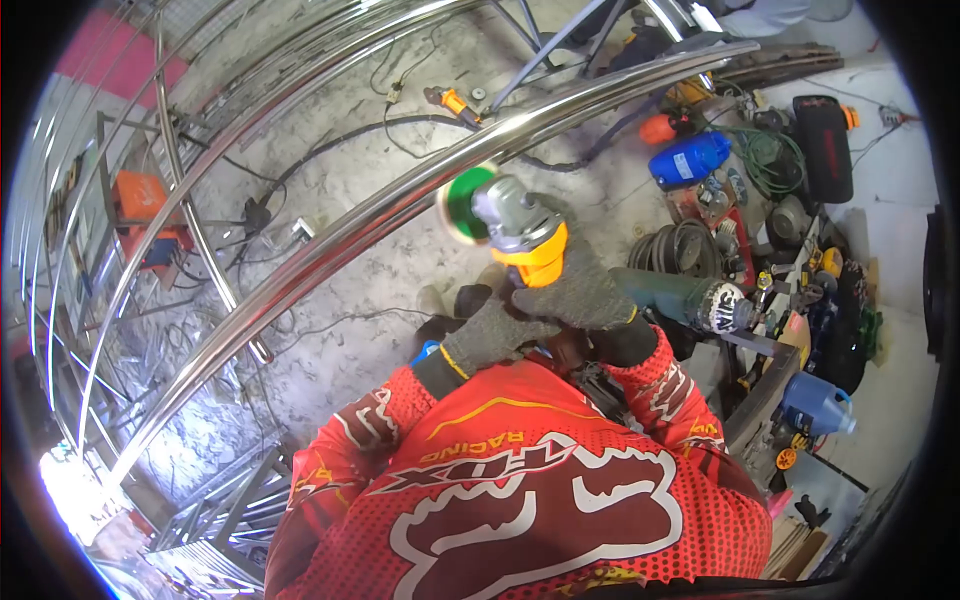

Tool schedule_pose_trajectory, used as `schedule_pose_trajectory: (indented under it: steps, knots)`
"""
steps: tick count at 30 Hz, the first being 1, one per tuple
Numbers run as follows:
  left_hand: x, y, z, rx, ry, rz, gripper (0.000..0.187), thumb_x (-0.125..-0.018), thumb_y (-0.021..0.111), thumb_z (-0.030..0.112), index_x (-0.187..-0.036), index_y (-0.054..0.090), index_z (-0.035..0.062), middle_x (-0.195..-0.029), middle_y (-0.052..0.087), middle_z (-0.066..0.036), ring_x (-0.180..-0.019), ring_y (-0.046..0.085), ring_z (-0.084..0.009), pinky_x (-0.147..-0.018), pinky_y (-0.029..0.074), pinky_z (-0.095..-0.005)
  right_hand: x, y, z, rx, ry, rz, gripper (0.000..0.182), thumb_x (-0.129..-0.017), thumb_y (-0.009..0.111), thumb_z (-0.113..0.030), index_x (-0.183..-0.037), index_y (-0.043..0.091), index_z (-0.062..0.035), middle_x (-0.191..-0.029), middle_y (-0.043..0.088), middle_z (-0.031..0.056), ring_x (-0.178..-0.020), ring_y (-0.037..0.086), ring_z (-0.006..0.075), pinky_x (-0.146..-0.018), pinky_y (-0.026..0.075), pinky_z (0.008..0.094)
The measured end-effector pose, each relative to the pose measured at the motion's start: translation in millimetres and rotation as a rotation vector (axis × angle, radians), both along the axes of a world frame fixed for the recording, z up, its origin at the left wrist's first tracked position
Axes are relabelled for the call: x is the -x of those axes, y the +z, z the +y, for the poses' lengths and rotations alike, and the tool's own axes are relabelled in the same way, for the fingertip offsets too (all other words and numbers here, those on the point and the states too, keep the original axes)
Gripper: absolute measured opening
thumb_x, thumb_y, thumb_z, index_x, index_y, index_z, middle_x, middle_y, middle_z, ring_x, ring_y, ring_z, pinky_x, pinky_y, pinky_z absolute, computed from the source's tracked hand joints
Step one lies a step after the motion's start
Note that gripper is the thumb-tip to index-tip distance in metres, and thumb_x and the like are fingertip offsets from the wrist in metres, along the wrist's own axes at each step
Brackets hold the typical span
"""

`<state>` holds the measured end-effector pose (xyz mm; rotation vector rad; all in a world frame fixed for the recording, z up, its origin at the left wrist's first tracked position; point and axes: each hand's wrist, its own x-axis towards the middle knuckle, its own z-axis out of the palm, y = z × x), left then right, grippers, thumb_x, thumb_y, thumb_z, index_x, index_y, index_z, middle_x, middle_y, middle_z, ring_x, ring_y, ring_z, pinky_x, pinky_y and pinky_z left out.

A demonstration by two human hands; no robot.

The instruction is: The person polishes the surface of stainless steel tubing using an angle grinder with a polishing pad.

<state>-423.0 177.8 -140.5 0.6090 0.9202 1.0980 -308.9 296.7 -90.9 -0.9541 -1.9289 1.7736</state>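
An angle grinder (540,258) with a grey metal head and a yellow-orange body is in front of my chest. Its green disc (466,206) looks blurred and is right at the edge of a long, curved, shiny metal tube (400,172). My right hand (580,285), in a dark grey knit glove, wraps round the grinder's body close behind the head. Lower and to the left, my left hand (490,335) wears the same kind of glove and is closed at the rear part of the grinder, its fingertips hidden under the right hand.
More curved tubes run along the left, near an orange box-shaped machine (150,215). A yellow-and-black power tool (455,105) and cables lie on the stained floor. At right are a green cylinder (680,298), a blue container (690,158), coiled hoses (675,250) and a blue jug (818,403).
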Motion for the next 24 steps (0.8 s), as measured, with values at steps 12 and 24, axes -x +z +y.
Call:
schedule_pose_trajectory:
  steps: [12,24]
  knots:
    - [55,-17,-78,0.253,0.296,-0.437,0.034,-0.089,0.077,0.018,-0.12,0.065,0.01,-0.098,0.066,-0.004,-0.076,0.06,-0.0127,-0.059,0.047,-0.0253,90,9,-55,-0.105,0.199,0.007,0.096,-0.073,0.085,-0.018,-0.148,0.027,-0.0012,-0.133,0.055,0.017,-0.119,0.061,0.0287,-0.101,0.049,0.0387]
    - [64,-28,-118,-0.231,0.389,-0.064,0.067,-0.083,0.084,0.015,-0.14,0.052,0.0039,-0.133,0.062,-0.01,-0.117,0.061,-0.02,-0.103,0.052,-0.0378,125,29,-88,-0.208,0.435,-0.158,0.09,-0.07,0.084,-0.02,-0.143,0.034,-0.0025,-0.122,0.062,0.0165,-0.109,0.066,0.0297,-0.093,0.053,0.0379]
